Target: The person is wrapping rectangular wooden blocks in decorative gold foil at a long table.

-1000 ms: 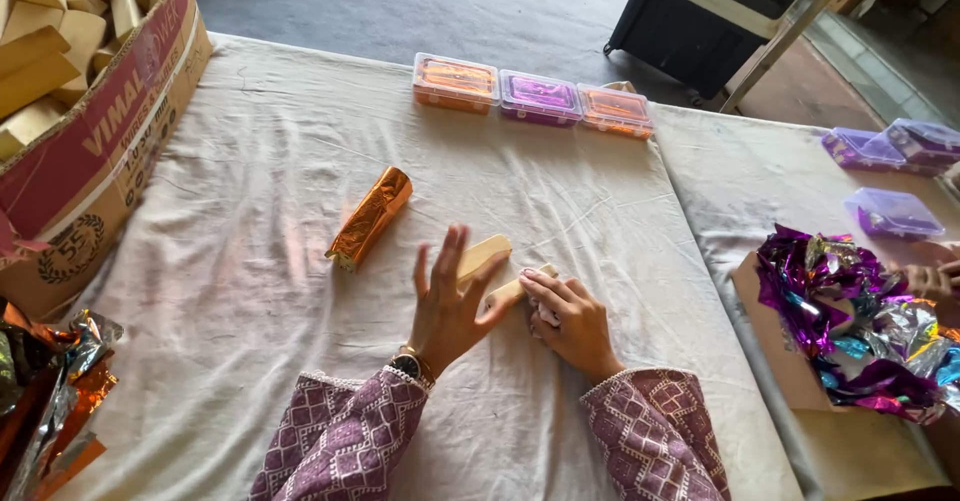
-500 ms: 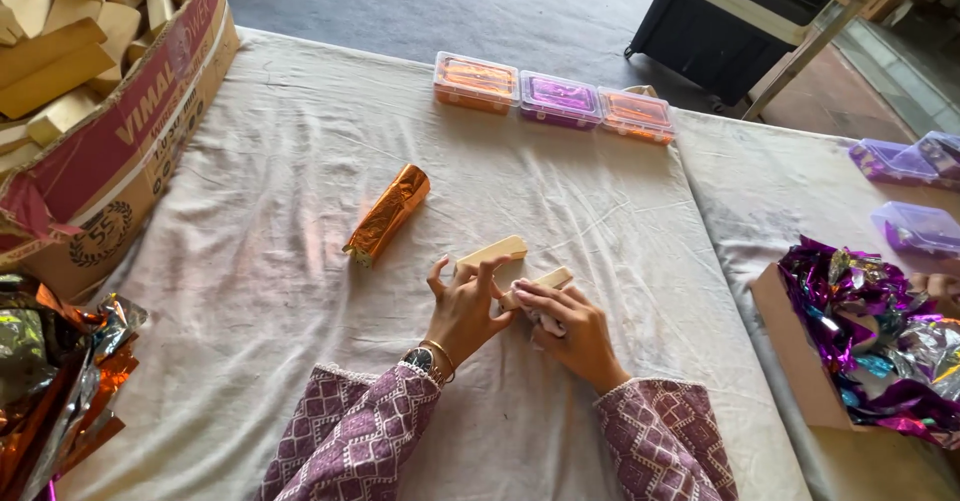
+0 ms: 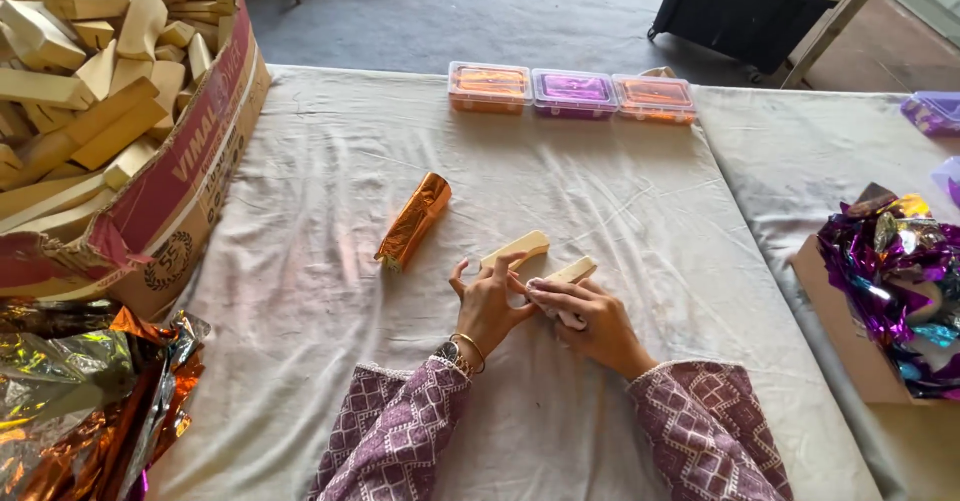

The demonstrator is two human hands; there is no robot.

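Hands meet at the middle of the cloth-covered table (image 3: 300,261). Left hand (image 3: 487,303) rests with fingers spread, fingertips touching the near end of one pale wooden block (image 3: 516,249). Right hand (image 3: 580,316) curls its fingers around a second block (image 3: 572,271), whose far end pokes out past the fingertips. A block wrapped in copper foil (image 3: 413,220) lies well beyond the left thumb. Looks like a bare-block handling step; next calls for a firm pinch on one block.
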